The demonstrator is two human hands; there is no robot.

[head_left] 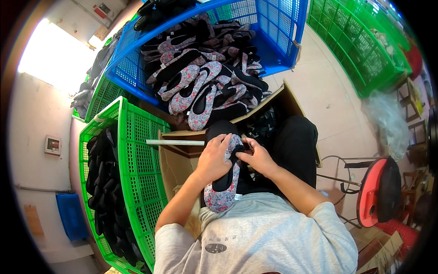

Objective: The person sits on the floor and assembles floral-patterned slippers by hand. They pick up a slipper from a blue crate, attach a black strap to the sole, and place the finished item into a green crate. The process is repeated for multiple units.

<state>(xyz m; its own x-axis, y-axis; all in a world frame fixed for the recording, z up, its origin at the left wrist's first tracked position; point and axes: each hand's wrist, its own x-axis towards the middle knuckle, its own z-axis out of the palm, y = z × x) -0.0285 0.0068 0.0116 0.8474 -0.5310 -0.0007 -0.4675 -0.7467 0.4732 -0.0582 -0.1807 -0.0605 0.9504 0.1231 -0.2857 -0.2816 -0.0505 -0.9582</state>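
A floral slipper (222, 195) with a black lining lies lengthwise across my lap, its lower end near my shirt. A small white tag sticks out at its side. My left hand (213, 157) is wrapped over the slipper's left side, fingers pointing toward its far end. On the opposite side, my right hand (255, 156) pinches the slipper's edge by the opening, thumb reaching inward. Just beyond my knees, a heap of matching floral slippers (200, 98) spills from the blue crate (283, 45).
A green crate (141, 160) of black footwear (109, 192) stands at my left. A cardboard box (175, 169) sits by my legs, with a pale rod (175, 142) across its edge. To the right are a red and black round stool (378, 192), a plastic bag (388, 123) and green crates (356, 45).
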